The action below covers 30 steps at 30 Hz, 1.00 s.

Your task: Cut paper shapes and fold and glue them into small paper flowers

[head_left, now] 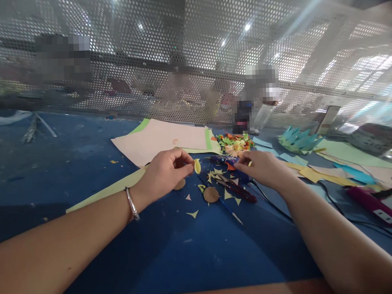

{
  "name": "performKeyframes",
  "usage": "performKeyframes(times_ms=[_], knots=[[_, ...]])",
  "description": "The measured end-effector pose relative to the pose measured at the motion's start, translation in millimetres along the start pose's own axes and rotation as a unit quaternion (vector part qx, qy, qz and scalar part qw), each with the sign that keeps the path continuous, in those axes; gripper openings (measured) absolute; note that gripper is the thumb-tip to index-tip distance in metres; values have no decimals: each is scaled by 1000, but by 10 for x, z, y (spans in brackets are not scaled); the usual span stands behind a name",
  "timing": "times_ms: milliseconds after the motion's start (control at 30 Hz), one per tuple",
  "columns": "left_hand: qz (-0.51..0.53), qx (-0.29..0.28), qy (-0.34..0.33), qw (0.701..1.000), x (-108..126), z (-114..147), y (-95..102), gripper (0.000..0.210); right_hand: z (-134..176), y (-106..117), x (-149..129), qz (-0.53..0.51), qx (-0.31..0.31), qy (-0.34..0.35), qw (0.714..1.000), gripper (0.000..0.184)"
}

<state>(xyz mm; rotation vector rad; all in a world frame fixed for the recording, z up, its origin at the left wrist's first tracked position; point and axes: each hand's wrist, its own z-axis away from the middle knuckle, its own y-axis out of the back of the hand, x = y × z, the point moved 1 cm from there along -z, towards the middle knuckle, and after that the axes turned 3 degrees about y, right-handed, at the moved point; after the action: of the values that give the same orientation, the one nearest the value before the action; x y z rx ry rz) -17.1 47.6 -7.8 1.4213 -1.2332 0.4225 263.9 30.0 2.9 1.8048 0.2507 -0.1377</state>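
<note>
My left hand (166, 173) pinches a small yellow paper petal (197, 166) between thumb and fingertips. On the right, my right hand (262, 167) has its fingers curled at the rear of a dark blue glue gun (219, 159) with an orange trigger; its handle is partly hidden. Below the gun lie scissors (241, 191) with dark red handles. Nearer to me are a round brown disc (211, 194) and a thin blue brush-like stick (230, 211). A second brown disc (179, 184) is partly covered by my left hand.
Pale pink paper (170, 137) lies behind my hands, beside a pile of colourful paper flowers (236, 143). To the right are blue paper spikes (298, 139), paper strips (322, 175) and a magenta power strip (374, 205) with black cords. Perforated metal mesh (142, 71) rises behind the blue table.
</note>
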Motion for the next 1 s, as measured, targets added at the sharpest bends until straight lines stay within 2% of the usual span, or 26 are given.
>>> performKeyframes(times_ms=[67,233,333,467,600,700,900,933,1000], knots=[[18,-8,-1,1000,-19,-8,6,16,-49,-67,90,-32,-47,-26,998,22],[15,8,-8,1000,-68,-22,28,11,-130,-171,155,-110,-76,-60,989,19],[12,18,-6,1000,-87,-35,37,9,-132,-192,157,-198,-107,-107,968,19],[8,29,-11,999,-110,-55,34,10,-128,-214,180,-314,-130,-163,926,17],[21,43,-12,999,-137,-76,26,9,-135,-223,210,-407,-124,-185,886,23],[40,46,-17,998,-141,-84,31,9,-125,-182,217,-479,-115,-176,852,29],[50,64,-22,996,-136,-92,44,11,-70,23,186,-594,-67,-139,789,26],[56,65,-20,996,-139,-95,38,10,-55,62,166,-616,-58,-130,775,27],[71,67,-13,995,-142,-101,21,9,-21,135,107,-684,-55,-105,720,26]])
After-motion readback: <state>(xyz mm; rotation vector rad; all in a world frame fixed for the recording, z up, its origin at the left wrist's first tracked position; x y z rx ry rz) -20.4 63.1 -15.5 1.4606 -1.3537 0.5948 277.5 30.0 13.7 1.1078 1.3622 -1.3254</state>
